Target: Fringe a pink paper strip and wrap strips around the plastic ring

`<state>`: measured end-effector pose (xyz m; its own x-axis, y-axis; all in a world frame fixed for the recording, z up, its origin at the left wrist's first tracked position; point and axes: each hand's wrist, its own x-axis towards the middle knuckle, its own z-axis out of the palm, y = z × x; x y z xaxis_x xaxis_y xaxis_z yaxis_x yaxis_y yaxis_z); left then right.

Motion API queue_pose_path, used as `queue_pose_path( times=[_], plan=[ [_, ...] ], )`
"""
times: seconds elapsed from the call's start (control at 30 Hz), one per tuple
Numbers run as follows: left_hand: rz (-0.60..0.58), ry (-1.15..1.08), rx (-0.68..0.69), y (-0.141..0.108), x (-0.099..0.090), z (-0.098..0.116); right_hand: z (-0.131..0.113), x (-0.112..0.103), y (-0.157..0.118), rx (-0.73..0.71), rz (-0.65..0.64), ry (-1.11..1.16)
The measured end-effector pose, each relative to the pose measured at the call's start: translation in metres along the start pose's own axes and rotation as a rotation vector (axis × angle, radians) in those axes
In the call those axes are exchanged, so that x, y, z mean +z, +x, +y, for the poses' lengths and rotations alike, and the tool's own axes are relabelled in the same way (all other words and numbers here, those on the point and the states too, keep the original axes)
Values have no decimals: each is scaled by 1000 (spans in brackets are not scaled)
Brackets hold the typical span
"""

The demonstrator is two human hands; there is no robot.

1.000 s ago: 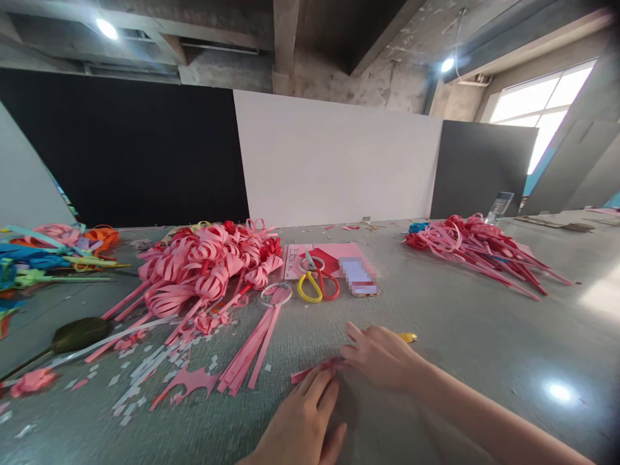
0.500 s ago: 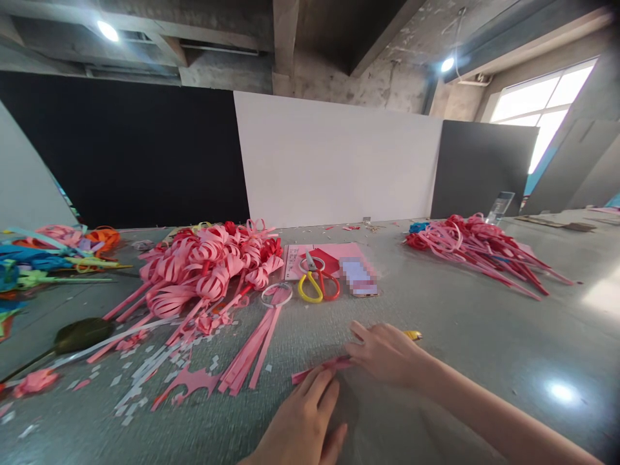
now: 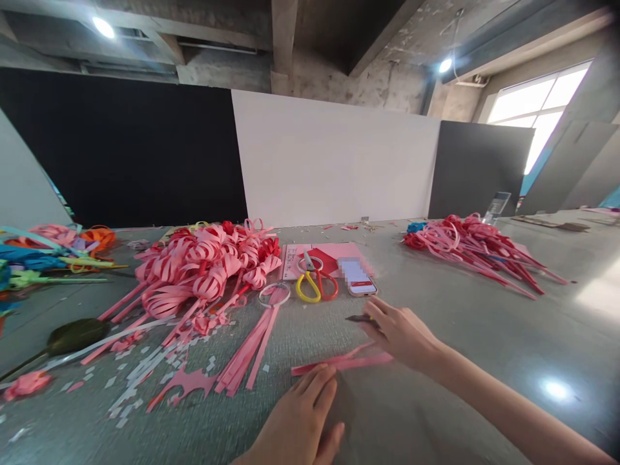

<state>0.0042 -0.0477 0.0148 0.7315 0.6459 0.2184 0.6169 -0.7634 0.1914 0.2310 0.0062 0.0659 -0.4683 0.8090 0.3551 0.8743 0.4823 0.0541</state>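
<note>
My left hand (image 3: 306,410) lies on the table with its fingertips on the left part of some pink paper strips (image 3: 339,363). Its thumb is apart from the fingers. Just above the right end of these strips, my right hand (image 3: 400,329) is closed on a slim dark-tipped tool (image 3: 357,318), whose point faces left; a bit of yellow shows at the fingers, and most of it is hidden. Scissors (image 3: 317,281) with one yellow and one red handle lie beyond my hands, beside a phone (image 3: 357,278). A bundle of pink strips (image 3: 249,352) lies to the left.
Many pink paper flowers (image 3: 203,265) are heaped at the left, with white scraps (image 3: 126,397) in front. Another pink and red pile (image 3: 469,248) lies at the right. A roll of tape (image 3: 275,295) rests on the strip bundle. Partition panels (image 3: 339,161) stand behind the table.
My right hand has left the pink strips and moved up slightly, now holding the dark-tipped tool. More of the strips' right end shows. My left hand has hardly moved.
</note>
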Motion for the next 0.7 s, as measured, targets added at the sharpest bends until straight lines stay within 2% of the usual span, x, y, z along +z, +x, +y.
queue_pose_path(
  times=[0.13, 0.33, 0.7],
  plan=[
    [9, -10, 3, 1, -1, 0, -28, 2, 2, 43, -86, 136],
    [44, 0, 26, 0, 0, -1, -49, 14, 0, 81, -251, 17],
    [47, -18, 41, 2, -3, 2, -56, 10, 2, -48, -202, -55]
  ],
)
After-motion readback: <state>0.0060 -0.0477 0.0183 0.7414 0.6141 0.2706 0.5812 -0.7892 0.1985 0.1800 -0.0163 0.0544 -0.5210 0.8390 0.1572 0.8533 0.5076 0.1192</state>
